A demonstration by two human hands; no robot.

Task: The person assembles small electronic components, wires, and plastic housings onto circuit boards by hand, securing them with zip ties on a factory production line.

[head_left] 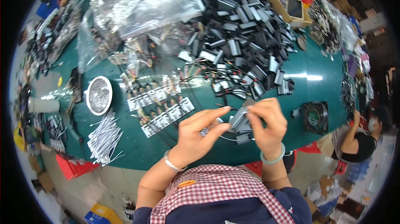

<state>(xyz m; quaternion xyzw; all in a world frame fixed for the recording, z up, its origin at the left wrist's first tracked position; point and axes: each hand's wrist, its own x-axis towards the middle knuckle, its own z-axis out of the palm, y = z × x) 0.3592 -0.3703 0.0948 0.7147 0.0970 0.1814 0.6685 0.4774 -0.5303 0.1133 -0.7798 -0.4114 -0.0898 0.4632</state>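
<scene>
Near the front edge of the table, my right hand pinches a dark grey metal casing between thumb and fingers. My left hand is beside the casing's left end, its thumb and index finger apart; the thumb tip is at the casing's lower corner. Under and behind the hands lie more casing pieces and a thin pale wire. Just beyond them is a tangle of black wires with small red parts. A large heap of black and silver casings spreads farther back.
White circuit boards with wires lie in rows left of my hands. Farther left are white cable ties and a white bowl. A black fan stands at right. Plastic bags and a cardboard box are behind. Another person sits at right.
</scene>
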